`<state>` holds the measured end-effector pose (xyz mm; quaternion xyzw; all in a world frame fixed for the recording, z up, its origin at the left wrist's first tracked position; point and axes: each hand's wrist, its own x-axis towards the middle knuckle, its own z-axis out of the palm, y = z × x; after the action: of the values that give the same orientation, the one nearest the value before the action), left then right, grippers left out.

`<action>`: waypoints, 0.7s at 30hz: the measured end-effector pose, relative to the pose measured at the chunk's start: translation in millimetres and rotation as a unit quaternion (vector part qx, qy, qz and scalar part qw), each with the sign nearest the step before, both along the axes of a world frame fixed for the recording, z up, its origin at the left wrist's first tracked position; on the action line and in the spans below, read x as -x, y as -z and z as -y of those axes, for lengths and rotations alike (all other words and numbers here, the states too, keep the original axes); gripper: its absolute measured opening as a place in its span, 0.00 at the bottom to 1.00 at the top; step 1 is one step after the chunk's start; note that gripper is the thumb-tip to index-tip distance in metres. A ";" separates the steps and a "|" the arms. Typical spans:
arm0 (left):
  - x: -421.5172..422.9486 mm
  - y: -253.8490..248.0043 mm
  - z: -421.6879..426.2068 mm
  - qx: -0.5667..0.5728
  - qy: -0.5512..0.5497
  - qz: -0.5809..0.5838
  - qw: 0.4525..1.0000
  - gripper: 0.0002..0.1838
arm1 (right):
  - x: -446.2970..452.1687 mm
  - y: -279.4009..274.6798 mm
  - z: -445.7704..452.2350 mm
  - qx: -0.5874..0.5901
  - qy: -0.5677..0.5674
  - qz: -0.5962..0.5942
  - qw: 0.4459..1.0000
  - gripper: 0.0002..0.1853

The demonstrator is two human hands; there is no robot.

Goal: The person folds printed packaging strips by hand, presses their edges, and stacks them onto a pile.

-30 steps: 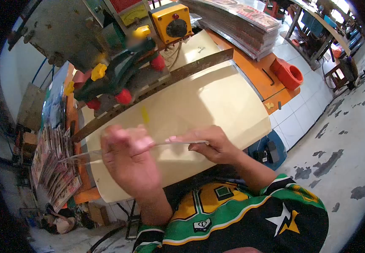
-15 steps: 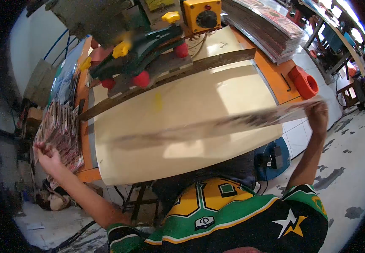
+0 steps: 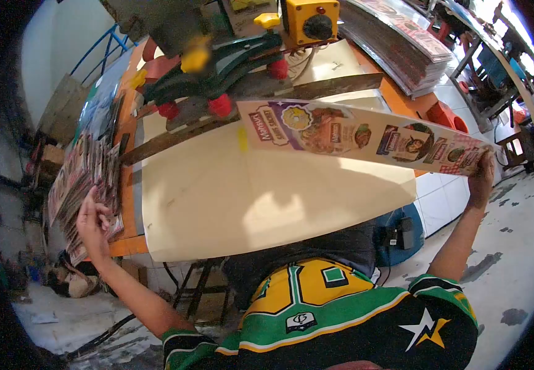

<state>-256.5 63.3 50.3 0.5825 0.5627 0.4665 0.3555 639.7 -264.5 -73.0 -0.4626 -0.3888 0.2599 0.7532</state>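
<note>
My right hand (image 3: 481, 179) grips one end of a long printed strip (image 3: 353, 132) with food pictures and "Mahsuri" lettering. The strip stretches leftward above a cream sheet (image 3: 267, 197) on the table, its far end in front of a metal bar (image 3: 187, 131). Over at the left, my left hand (image 3: 96, 228) is beside a leaning stack of printed strips (image 3: 82, 179). Its fingers are apart, some partly bent, and nothing shows in them; whether it touches the stack I cannot tell.
A dark green clamp frame with red feet (image 3: 219, 105) and yellow knobs stands behind the bar, next to a yellow control box (image 3: 313, 23). Another tall stack of printed sheets (image 3: 402, 46) sits at back right. A red tape ring (image 3: 447, 116) lies at the orange table's right edge.
The strip, blurred and low over the sheet before, has swung up and away toward the bar. My left hand has moved slightly right, and its fingers have spread.
</note>
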 end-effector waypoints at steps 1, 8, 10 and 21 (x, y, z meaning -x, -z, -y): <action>-17.4 0.6 4.4 0.000 0.005 0.002 1.000 0.27 | -0.1 -1.5 2.0 0.000 0.005 0.002 1.000 0.21; -68.3 -4.3 26.8 0.094 0.147 -0.238 0.955 0.27 | 30.0 -16.1 -3.2 0.043 0.040 0.032 0.998 0.19; -73.8 -3.6 30.8 0.096 0.160 -0.275 0.943 0.27 | 34.4 -11.6 -15.0 0.032 -0.034 0.023 0.999 0.18; -60.2 44.0 50.5 0.128 0.092 -0.262 0.952 0.25 | 140.8 -28.7 -116.1 0.088 -0.092 -0.045 0.991 0.17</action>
<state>-196.3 12.8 6.2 0.6832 0.6350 0.1873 0.3082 498.8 -148.4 -44.3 -0.4774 -0.3708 0.3816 0.6993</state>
